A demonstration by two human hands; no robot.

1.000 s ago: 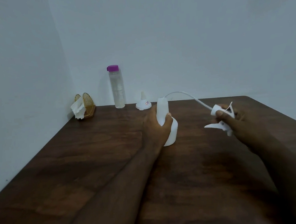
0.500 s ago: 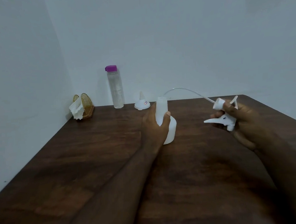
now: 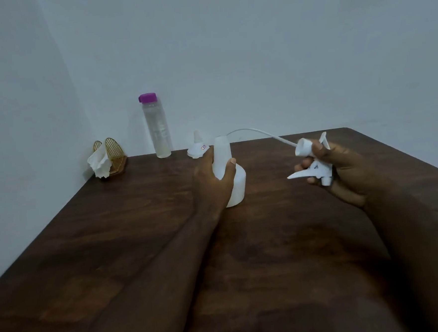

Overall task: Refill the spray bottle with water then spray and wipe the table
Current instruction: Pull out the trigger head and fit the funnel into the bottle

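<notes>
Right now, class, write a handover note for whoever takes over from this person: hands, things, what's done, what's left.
Left hand grips the spray bottle by its neck, upright on the table.
Right hand holds the removed spray head, its dip tube arcing back toward the bottle's mouth.
Capped water bottle and funnel stand by the far wall; tissues sit in the holder at far left.
Done: head off. Left: fill, refit head, spray, wipe.

White spray bottle (image 3: 236, 188): upright on the surface (image 3: 140, 236), centre, neck open, gripped by the left hand (image 3: 213, 179). Trigger spray head (image 3: 314, 169): detached, held in the right hand (image 3: 342, 167) to the right, its dip tube (image 3: 257, 132) arcing left toward the neck. Clear water bottle (image 3: 157, 128), purple cap on: upright, far left. White funnel (image 3: 198, 148): spout up, just behind the spray bottle.
</notes>
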